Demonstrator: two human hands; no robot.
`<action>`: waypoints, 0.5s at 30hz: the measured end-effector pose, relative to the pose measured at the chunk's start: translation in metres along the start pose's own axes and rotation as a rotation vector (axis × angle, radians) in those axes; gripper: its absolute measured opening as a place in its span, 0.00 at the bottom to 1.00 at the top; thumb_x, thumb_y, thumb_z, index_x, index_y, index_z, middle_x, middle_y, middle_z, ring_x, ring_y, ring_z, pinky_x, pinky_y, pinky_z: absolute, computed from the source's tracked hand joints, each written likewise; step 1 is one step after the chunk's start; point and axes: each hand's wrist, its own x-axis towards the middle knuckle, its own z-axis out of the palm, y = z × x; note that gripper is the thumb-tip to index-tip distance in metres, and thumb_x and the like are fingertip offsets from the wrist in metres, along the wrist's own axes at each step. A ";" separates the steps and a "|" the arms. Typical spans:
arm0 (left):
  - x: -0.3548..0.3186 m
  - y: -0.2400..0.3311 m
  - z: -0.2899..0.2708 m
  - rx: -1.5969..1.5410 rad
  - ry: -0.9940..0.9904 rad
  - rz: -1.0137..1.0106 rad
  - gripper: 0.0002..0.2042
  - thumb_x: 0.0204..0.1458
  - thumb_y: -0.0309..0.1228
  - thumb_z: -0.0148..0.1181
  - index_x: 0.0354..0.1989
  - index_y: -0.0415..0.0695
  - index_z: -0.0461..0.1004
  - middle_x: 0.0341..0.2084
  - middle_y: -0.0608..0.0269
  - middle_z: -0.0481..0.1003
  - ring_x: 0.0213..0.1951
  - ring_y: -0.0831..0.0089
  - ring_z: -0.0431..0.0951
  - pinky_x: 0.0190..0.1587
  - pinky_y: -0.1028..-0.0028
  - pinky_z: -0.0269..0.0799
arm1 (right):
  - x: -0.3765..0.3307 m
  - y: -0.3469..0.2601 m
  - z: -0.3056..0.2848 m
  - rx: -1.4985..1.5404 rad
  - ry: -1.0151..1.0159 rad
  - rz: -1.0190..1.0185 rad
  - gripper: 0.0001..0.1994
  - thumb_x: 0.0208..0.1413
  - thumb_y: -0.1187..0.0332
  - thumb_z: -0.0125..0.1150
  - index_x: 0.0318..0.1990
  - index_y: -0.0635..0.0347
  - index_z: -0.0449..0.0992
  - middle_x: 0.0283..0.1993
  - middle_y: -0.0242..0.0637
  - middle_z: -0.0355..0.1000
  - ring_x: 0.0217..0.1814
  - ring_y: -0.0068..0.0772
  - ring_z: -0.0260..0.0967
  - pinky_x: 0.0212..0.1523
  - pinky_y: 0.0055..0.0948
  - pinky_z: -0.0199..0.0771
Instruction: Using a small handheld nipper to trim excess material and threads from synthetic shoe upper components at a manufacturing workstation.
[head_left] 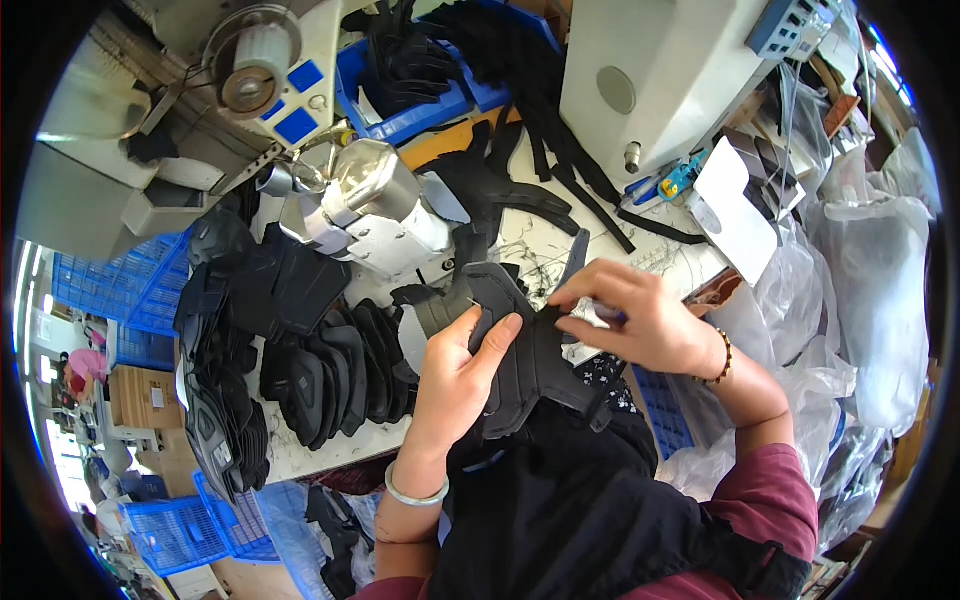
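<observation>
- A black, multi-panelled piece (530, 365) is held at the near edge of the counter (685, 268), above the wearer's dark-clad lap.
- The left hand (452, 385) grips the piece by its left side, thumb lying across the front face.
- The right hand (645, 318) is curled at the piece's right edge, fingertips drawn together; whether they pinch the edge, a thread or a small tool cannot be told.
- The step in hand appears to be close finger work along that edge; the next move would call for a firm left grip and a precise right fingertip.
- Stacked black pads (310, 385) crowd the counter to the left, just beside the work.
- Behind the piece, thread scraps litter the pale surface near a silver machine part (375, 190).
- Black straps (570, 150) trail across the far side, beside a blue bin (400, 125) loaded with more dark pieces.
- A white machine housing (670, 80) stands at the far right, a white card (738, 205) leaning near it.
- Clear plastic bags (875, 310) bulge along the right of the room.
- At left, blue crates (120, 285) and a carton (145, 397) stand well apart from the work, a person in pink (88, 362) beyond.
</observation>
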 end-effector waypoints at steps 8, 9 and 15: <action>0.000 0.002 0.018 0.161 -0.002 0.110 0.14 0.54 0.34 0.55 0.25 0.34 0.66 0.09 0.72 0.56 0.16 0.89 0.52 0.14 0.80 0.46 | -0.013 0.012 0.014 -0.415 0.097 -0.387 0.12 0.41 0.74 0.59 0.36 0.65 0.68 0.31 0.35 0.63 0.21 0.30 0.68 0.17 0.25 0.68; 0.001 0.006 0.020 0.165 -0.004 0.105 0.14 0.54 0.34 0.55 0.25 0.34 0.66 0.10 0.72 0.57 0.17 0.89 0.52 0.15 0.81 0.47 | -0.013 0.014 0.016 -0.430 0.136 -0.413 0.13 0.40 0.75 0.59 0.36 0.64 0.68 0.31 0.35 0.63 0.20 0.30 0.67 0.17 0.25 0.68; 0.002 0.011 0.023 -0.032 0.004 0.026 0.10 0.55 0.32 0.54 0.28 0.36 0.69 0.15 0.75 0.64 0.20 0.90 0.58 0.20 0.84 0.54 | -0.018 0.043 -0.003 -0.344 0.551 -0.132 0.12 0.40 0.79 0.59 0.35 0.61 0.68 0.32 0.35 0.64 0.23 0.31 0.66 0.23 0.26 0.68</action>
